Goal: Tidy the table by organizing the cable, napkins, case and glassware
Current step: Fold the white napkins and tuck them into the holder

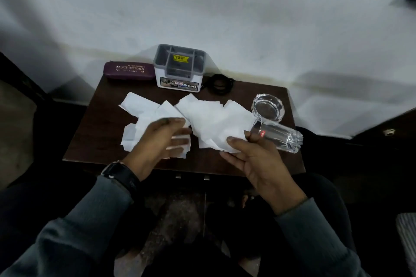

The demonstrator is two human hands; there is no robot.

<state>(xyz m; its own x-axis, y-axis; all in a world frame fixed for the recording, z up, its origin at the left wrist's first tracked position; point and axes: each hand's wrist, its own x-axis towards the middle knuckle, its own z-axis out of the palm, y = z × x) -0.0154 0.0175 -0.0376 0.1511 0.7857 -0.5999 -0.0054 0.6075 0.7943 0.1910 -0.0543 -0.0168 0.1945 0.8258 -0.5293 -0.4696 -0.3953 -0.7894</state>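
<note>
Fingers (173, 121) of the left hand (157, 139) and right hand (254, 164) hang apart, gripping nothing, above thin white paper napkins (209, 116) strewn across the dark wooden tabletop (99, 119); limp and light, they would likely gather best by their edges.

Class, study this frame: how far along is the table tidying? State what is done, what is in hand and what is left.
Done: little, though the cable lies coiled beside the organiser box and the case sits closed at the back. In hand: the left hand is open over the scattered napkins; the right hand is at their edge, grip unclear. Left: stack the napkins and stand up the tipped tumbler by the ashtray.
</note>
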